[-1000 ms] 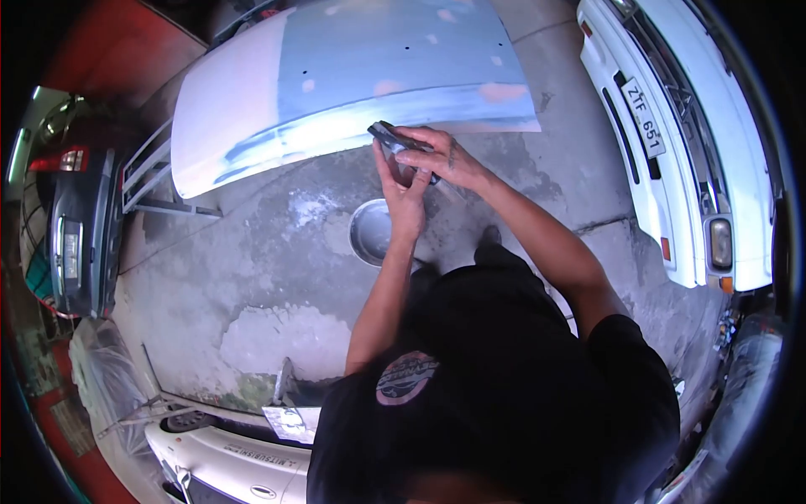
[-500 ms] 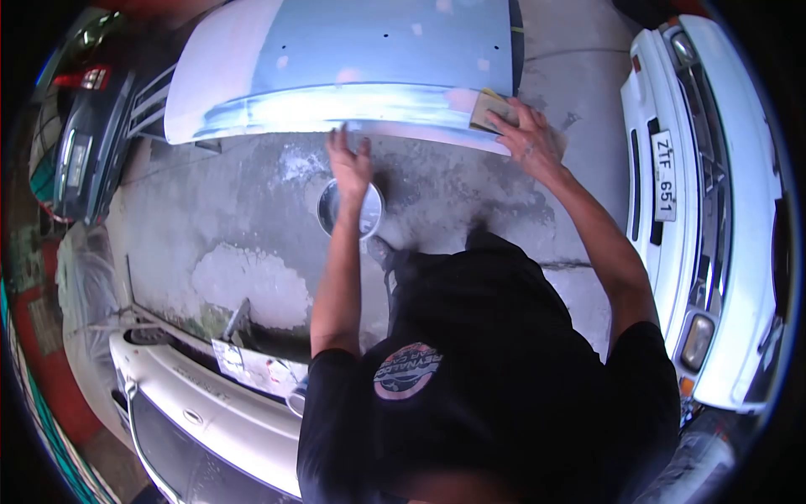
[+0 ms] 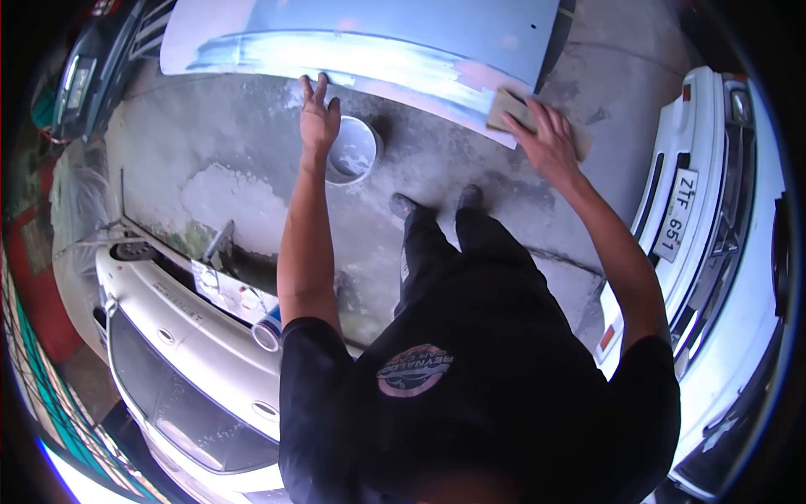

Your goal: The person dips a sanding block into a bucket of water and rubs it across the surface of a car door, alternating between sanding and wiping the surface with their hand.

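Note:
A car body panel point(image 3: 478, 42), probably a hood, shows blue-grey and pale patches with a wet, whitish band along its near edge. At that edge, my left hand point(image 3: 319, 126) has its fingers stretched and apart, fingertips at the rim and nothing held. My right hand point(image 3: 550, 143) is closed around a tan sanding block point(image 3: 508, 109) at the panel's right corner. A flap of the block's sheet sticks out beyond my fingers. Below the panel edge, a bucket point(image 3: 353, 151) with whitish liquid stands on the floor, close beside my left hand.
To the right is a white vehicle point(image 3: 697, 218) with a plate. A pale car point(image 3: 185, 344) stands at lower left, a dark car point(image 3: 84, 76) at upper left. My feet point(image 3: 437, 202) are on the stained concrete floor point(image 3: 227, 134). Plastic sheeting point(image 3: 80, 202) hangs at left.
My left hand has gone from blurred above the bucket to the panel's edge. My right hand still holds the sanding block at the right corner. The view has shifted, placing the panel higher.

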{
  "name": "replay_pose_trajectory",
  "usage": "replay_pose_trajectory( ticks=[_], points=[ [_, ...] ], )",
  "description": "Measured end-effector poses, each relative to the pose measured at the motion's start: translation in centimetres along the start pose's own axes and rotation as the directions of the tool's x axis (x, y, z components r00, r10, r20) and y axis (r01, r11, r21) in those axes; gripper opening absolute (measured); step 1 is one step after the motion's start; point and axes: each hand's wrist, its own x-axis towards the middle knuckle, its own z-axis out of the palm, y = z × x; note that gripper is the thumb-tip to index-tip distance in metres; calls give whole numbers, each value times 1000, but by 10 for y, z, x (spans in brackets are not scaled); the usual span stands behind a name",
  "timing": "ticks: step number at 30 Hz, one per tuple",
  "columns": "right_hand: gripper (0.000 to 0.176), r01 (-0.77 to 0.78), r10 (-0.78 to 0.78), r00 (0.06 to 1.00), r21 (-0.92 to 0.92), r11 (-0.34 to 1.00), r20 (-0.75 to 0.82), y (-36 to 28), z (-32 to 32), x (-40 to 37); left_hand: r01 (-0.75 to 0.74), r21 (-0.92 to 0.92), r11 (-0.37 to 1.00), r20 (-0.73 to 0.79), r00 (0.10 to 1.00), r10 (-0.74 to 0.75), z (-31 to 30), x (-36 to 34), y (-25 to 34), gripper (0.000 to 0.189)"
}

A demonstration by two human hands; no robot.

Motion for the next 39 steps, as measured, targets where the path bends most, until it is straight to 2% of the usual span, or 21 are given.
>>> replay_pose_trajectory(
  ticks=[4,6,8,10,12,13,17,19,21,22,24,26,28,31,33,34,35,36,37,38,39],
  points=[
    [60,46,-49,997,44,998,52,-48,26,4,88,-6,996,51,995,-88,-9,-3,20,71],
    [58,95,-95,995,1,996,38,-90,47,70,24,-22,999,20,1000,-24,-2,0,4,75],
    [56,89,-90,994,5,996,63,-131,61,127,-129,90,988,0,992,129,-1,-1,-11,75],
    [56,96,-98,995,57,994,25,-132,68,131,-187,143,972,55,982,181,-17,6,-4,74],
    [56,134,-136,988,31,990,76,-99,39,83,-55,286,957,101,994,27,-27,14,-3,73],
    [56,98,-99,992,19,995,72,-77,27,47,-219,196,956,94,974,204,-21,20,-30,72],
    [54,23,-23,999,-18,1000,36,-62,23,-10,-98,-23,995,120,988,100,-23,4,-16,71],
    [57,17,-15,990,-14,1000,139,-101,41,50,-175,-9,984,53,983,176,-15,9,-25,72],
    [63,6,-19,989,91,996,148,-133,66,102,-155,-16,988,105,982,156,-18,10,-26,73],
    [68,-5,0,979,22,1000,205,-148,67,121,-133,-9,991,134,982,133,-19,12,-26,73],
    [69,53,-60,991,61,997,119,-129,70,104,-163,73,984,151,977,150,-18,17,-34,73],
    [68,54,-60,992,59,997,109,-80,48,34,-192,98,976,177,969,173,-27,20,-24,74],
    [68,11,-11,999,-4,1000,47,-42,18,-32,-73,78,994,215,975,55,-31,17,-11,75],
    [64,-56,53,991,23,998,122,-63,16,-17,-71,92,993,213,976,50,-25,16,-19,77],
    [66,46,-46,998,-11,999,37,-98,52,48,-77,90,993,203,978,58,-23,17,-19,78],
    [68,4,-4,1000,140,990,1,-120,64,78,-198,61,978,160,969,186,-16,16,-36,78],
    [72,-22,15,992,52,998,123,-138,65,102,-203,98,974,193,964,181,-18,11,-44,78],
    [67,-1,-8,996,99,995,89,-140,66,107,-228,137,964,208,958,197,-19,20,-43,79],
    [64,6,-21,994,127,992,110,-127,54,94,-136,107,985,250,963,106,-23,21,-36,79],
    [62,27,-49,990,162,986,135,-110,38,73,-142,105,984,258,960,111,-29,18,-31,79],
    [60,40,-42,999,142,989,10,-85,51,27,-102,107,989,284,956,68,-33,21,-25,79]
  ],
)
